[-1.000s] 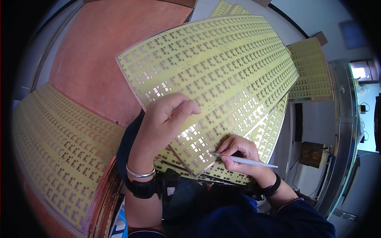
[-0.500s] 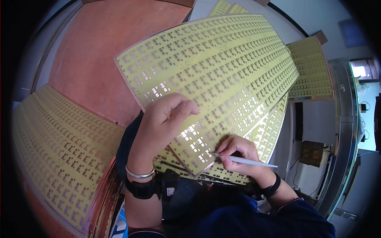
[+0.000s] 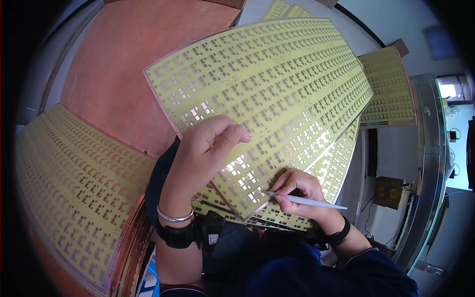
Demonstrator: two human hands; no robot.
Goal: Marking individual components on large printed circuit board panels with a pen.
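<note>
Head view: our right fingers point(image 3: 283, 183) pinch a pale stick point(image 3: 311, 201), tip leftward at the yellow panel point(image 3: 267, 94); left fingers point(image 3: 239, 133) curl, contents hidden.

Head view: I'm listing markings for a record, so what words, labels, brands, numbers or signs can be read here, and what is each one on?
No text can be read.
Label on the black box: marks too small and blurred to read.
Board: rows of metallic shapes, no words or numbers that can be made out.
Pen: no lettering that can be made out.
</note>
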